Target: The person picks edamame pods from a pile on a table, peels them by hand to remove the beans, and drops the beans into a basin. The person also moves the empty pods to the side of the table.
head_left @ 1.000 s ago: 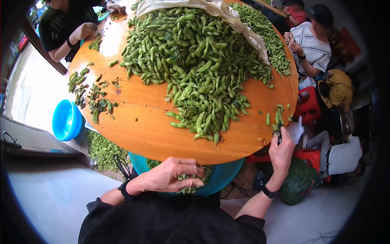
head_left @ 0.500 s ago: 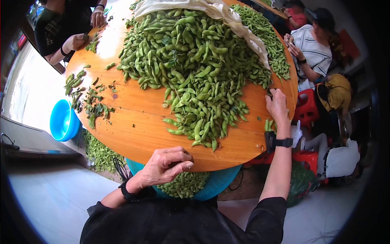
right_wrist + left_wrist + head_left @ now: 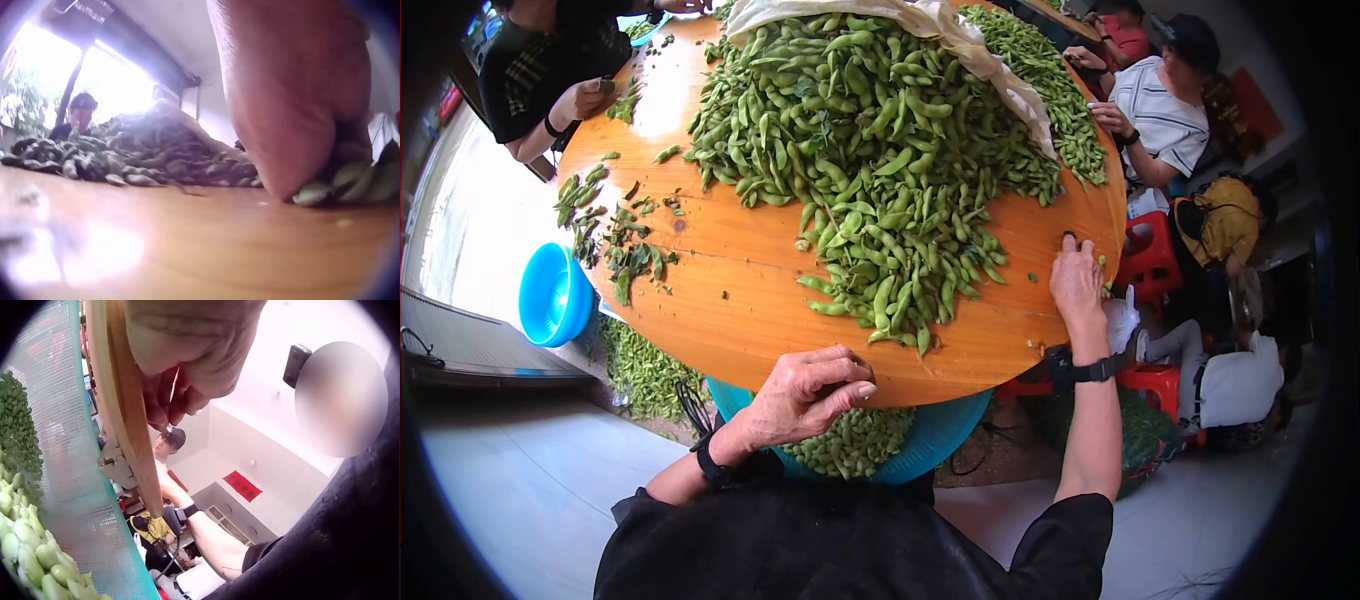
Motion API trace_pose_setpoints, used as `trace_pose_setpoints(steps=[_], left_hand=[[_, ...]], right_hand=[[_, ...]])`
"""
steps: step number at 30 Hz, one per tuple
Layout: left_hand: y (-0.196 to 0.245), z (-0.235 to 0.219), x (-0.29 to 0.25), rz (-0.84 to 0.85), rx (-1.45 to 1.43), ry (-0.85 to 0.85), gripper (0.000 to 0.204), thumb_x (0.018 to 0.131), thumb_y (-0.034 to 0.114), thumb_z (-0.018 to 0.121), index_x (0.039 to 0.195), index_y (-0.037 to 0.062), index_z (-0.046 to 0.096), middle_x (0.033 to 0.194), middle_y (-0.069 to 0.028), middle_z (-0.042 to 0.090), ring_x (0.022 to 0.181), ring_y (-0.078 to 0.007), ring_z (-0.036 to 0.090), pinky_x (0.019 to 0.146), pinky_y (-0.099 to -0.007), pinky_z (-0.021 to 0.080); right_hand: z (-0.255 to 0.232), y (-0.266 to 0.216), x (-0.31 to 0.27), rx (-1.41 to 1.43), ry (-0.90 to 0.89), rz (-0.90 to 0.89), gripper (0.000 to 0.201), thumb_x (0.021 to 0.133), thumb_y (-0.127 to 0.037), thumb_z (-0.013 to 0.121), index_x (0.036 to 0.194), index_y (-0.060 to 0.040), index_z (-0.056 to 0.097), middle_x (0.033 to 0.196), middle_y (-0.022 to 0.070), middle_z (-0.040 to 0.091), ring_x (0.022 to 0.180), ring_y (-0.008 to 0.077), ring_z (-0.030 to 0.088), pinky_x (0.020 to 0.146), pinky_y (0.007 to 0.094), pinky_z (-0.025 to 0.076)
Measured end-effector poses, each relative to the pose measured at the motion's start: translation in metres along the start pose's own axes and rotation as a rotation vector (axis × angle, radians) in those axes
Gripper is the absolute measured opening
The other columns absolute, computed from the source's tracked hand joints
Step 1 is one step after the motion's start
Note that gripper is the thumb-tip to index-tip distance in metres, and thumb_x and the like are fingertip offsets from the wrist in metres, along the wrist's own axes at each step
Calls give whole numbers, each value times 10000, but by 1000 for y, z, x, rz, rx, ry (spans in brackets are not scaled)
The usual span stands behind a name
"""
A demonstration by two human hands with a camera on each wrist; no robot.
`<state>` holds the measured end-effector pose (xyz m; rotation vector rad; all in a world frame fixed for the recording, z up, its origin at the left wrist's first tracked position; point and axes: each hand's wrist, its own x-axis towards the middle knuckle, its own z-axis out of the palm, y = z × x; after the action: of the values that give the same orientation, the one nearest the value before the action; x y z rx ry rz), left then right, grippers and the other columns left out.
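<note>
My left hand hangs at the table's near edge, fingers loosely curled, and no held thing shows. Below it, a teal mesh basin holds many short, plump green soybean pods. My right hand lies palm down on the right side of the wooden table, fingers pointing away from me. Beside its fingers in the right wrist view are a few soybean pods, which the hand hides in the head view. A small dark piece sits at one fingertip. The large soybean heap rises to its left.
A pale cloth sack borders the heap. Leaf scraps and loose pods lie on the table's left side. A blue basin stands beyond the left edge. People sit around, with red stools on the right.
My right hand went forward over the pods at the right edge, then drew slightly back towards me, covering them. My left hand rose from the basin to the table edge.
</note>
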<state>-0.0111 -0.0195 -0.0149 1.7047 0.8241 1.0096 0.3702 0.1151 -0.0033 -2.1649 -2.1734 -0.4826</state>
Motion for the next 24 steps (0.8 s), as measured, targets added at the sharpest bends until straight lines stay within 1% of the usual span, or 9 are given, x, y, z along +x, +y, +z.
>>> trace_pose_setpoints(steps=[2,6,8,11,14,15,17,20,24], left_hand=[[1,1,-1,9,13,16,111,917,85,661,923,-26,655,864,-112,664,709,-216,657,615,-306,518],[0,0,-3,18,25,7,109,915,91,662,911,-18,654,854,-107,655,720,-234,644,625,-328,510],[3,-1,-2,3,7,4,108,912,94,664,900,-13,652,832,-103,643,740,-259,634,636,-344,502],[11,0,3,-99,-31,-37,104,916,95,659,900,-7,645,821,-108,625,722,-266,629,626,-353,499],[20,4,21,53,112,-1,103,893,60,658,974,1,631,818,-107,583,729,-273,620,611,-371,494],[21,5,28,141,246,6,145,878,38,653,1016,0,631,907,-111,598,788,-272,621,652,-367,509],[22,7,42,228,384,12,197,862,16,647,1058,-1,631,996,-116,612,847,-270,621,693,-362,525],[15,10,59,287,794,-77,379,751,17,621,1129,41,637,1186,-132,519,1013,-297,526,802,-375,509],[14,19,74,414,1009,-205,323,763,172,631,1074,101,683,1169,-108,508,1042,-246,496,808,-332,461]], right_hand=[[8,26,-4,-68,-70,118,208,878,-5,486,1066,50,557,1016,306,590,898,439,657,780,504,548],[-4,43,-59,-87,-163,171,177,868,-10,519,1008,70,591,961,310,609,910,452,648,792,506,538],[-47,29,-82,-59,-466,168,166,868,-25,549,988,81,594,859,302,616,910,449,642,779,504,530],[-66,29,-121,-61,-276,205,167,874,-60,584,976,72,599,796,292,609,874,453,630,747,511,508],[-94,0,-134,111,-104,192,166,880,-82,602,975,54,601,825,286,612,833,462,617,719,523,483],[-97,-10,-138,211,-48,145,162,878,-72,611,981,53,596,824,257,613,788,458,602,699,516,465],[-108,-41,-145,446,13,55,189,852,-21,619,1015,76,622,871,243,640,804,418,637,695,440,490],[-109,-87,-156,765,-54,10,163,846,11,616,1003,39,649,851,197,635,755,366,649,668,409,503],[-95,-124,-164,950,-53,-18,140,841,26,627,973,71,635,797,179,628,682,285,644,628,332,494]])
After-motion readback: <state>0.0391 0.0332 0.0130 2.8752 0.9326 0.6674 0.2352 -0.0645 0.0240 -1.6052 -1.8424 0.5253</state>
